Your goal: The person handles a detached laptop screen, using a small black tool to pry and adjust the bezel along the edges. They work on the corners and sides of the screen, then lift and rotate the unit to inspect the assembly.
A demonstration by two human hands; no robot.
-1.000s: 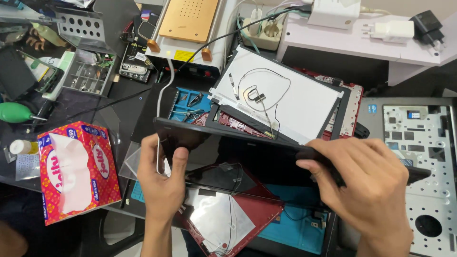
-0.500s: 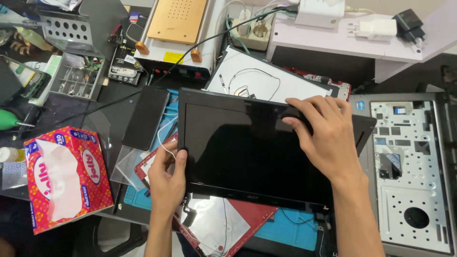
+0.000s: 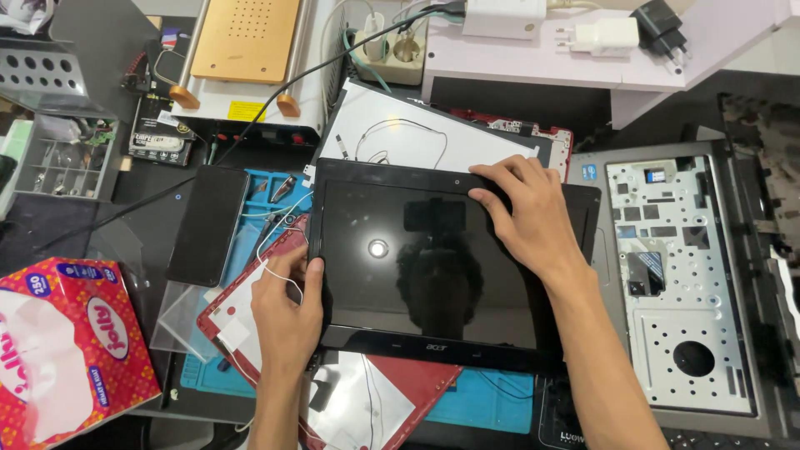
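Observation:
A black laptop screen panel [image 3: 417, 267] with its bezel lies face up in the middle, over a red laptop lid [image 3: 383, 400] and a blue work mat [image 3: 483, 404]. My left hand [image 3: 287, 312] grips the panel's left edge, thumb on the bezel, with thin white wires running under the fingers. My right hand [image 3: 529, 221] lies flat on the panel's upper right part, fingers spread toward the top bezel. Behind the panel lies a white-backed display panel [image 3: 417, 133] with thin cables.
A red tissue box [image 3: 67, 342] sits at the front left. A grey laptop base frame [image 3: 683, 275] lies at the right. A dark phone-like slab [image 3: 208, 225], a parts tray [image 3: 62, 154], a heating plate machine [image 3: 242, 58] and chargers [image 3: 617, 33] crowd the back.
The black screen panel was held tilted up on edge; it has been turned over and laid flat, face up. My right hand moved from its right edge onto its top surface.

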